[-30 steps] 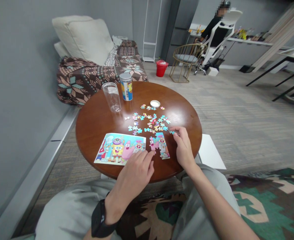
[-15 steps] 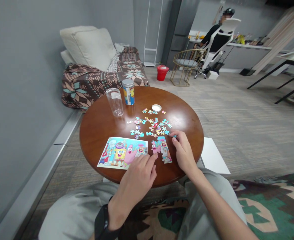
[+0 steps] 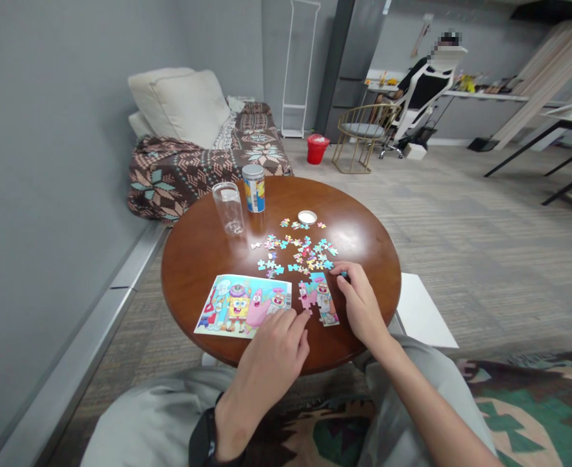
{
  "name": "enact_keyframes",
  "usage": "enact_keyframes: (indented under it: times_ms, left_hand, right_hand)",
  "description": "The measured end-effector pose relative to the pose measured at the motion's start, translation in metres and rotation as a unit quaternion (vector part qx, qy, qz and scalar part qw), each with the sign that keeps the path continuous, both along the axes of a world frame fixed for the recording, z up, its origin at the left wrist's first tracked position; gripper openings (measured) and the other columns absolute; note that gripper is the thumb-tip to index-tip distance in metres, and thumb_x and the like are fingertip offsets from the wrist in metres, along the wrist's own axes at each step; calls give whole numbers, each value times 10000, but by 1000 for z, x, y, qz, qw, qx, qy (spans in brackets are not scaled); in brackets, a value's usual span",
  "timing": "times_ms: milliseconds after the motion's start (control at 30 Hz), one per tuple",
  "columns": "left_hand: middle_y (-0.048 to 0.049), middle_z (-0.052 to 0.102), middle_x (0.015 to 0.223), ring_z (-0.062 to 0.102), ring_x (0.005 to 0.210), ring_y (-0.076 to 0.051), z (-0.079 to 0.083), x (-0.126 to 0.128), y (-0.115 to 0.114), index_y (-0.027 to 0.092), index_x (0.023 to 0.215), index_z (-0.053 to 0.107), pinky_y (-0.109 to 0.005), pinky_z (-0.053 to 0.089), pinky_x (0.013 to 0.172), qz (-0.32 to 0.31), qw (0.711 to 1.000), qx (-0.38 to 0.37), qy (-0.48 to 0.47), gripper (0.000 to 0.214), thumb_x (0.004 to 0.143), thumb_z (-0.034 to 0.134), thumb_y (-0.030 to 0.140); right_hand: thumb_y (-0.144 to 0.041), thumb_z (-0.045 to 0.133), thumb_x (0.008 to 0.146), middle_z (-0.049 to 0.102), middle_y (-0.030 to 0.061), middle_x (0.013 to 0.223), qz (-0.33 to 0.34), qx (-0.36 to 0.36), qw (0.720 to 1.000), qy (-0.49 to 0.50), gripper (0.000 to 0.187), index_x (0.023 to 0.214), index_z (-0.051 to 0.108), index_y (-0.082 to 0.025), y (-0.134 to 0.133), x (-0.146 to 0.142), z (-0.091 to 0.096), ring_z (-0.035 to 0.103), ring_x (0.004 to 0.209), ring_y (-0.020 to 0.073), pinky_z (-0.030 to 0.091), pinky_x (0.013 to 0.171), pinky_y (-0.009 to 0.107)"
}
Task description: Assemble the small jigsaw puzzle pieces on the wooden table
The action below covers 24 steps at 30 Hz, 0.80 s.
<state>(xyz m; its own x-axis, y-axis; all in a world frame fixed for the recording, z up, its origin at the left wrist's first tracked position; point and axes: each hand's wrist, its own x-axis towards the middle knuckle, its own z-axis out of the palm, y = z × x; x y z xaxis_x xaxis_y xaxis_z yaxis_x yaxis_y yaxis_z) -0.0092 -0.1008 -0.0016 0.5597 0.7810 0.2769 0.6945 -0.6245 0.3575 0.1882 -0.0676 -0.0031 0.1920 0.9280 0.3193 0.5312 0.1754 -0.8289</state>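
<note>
My left hand (image 3: 279, 353) lies across the lower right corner of the printed cartoon picture sheet (image 3: 242, 308). Its index finger is stretched out, with the tip at the lower edge of the joined jigsaw section (image 3: 325, 301), which shows a pink figure and part of another. My right hand (image 3: 358, 298) is just right of that section. Its thumb and index finger are apart, and the index fingertip is beside the loose puzzle pieces (image 3: 310, 253); I see no piece between them. Its other fingers are partly hidden.
On the round wooden table (image 3: 189, 253) stand a clear glass (image 3: 229, 211), a blue-yellow can (image 3: 254, 189) with a metal cap, and a small round lid (image 3: 307, 217). Beyond are a sofa (image 3: 208, 159), a red bin (image 3: 317, 149), a gold-framed chair (image 3: 362, 131) and a seated person (image 3: 415, 71).
The view has tilted up slightly, so everything sits a little lower. My left hand keeps its place by the joined section. The right thumb and index finger have shifted slightly beside the loose pieces.
</note>
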Motion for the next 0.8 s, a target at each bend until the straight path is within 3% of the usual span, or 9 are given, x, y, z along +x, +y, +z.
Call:
enact_keyframes:
  times_ms: [800]
  left_hand:
    - [-56, 648, 967, 625, 893, -214, 8, 1, -2, 165, 1250, 542, -385, 541, 798, 4, 1000, -4, 15, 342, 925, 458, 99]
  right_hand:
    - [-343, 448, 918, 601, 77, 1071, -1, -5, 1000, -6, 171, 971, 570, -236, 1, 1, -3, 553, 1076, 263, 418, 993, 455]
